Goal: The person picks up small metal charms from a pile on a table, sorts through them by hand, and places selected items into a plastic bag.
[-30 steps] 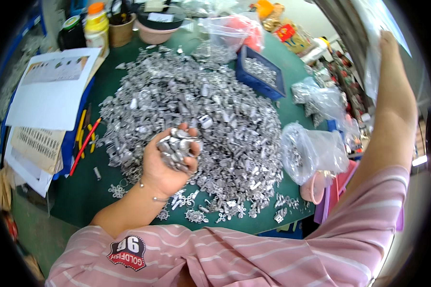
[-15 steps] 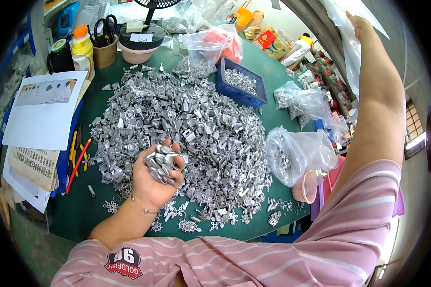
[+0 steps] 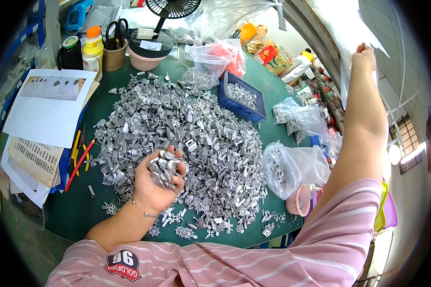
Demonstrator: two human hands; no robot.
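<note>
Palm up over the near part of the pile, my left hand (image 3: 153, 184) cups a handful of small silver metal pieces (image 3: 165, 168), smooth and mostly rounded. Its fingers curl round them. Below and beyond it spreads a large heap of grey metal castings (image 3: 215, 148), among them wheel-shaped ones. My right arm stretches far up to the right, where my right hand (image 3: 364, 58) is closed against a hanging translucent plastic sheet (image 3: 345, 28). The fingers appear to grip the sheet; their tips are partly hidden.
Beyond the heap stand a blue bin (image 3: 242, 98) of castings and a small fan (image 3: 172, 7). Bagged parts (image 3: 282, 170) and a pink cup (image 3: 298, 201) lie right. Papers (image 3: 48, 112), a red pencil (image 3: 79, 165) and a scissors pot (image 3: 114, 57) are left. A person (image 3: 299, 64) is far off.
My right hand has come lower in the picture, beside the hanging plastic. The left hand still cups its metal pieces, almost unmoved. The whole view has shifted slightly.
</note>
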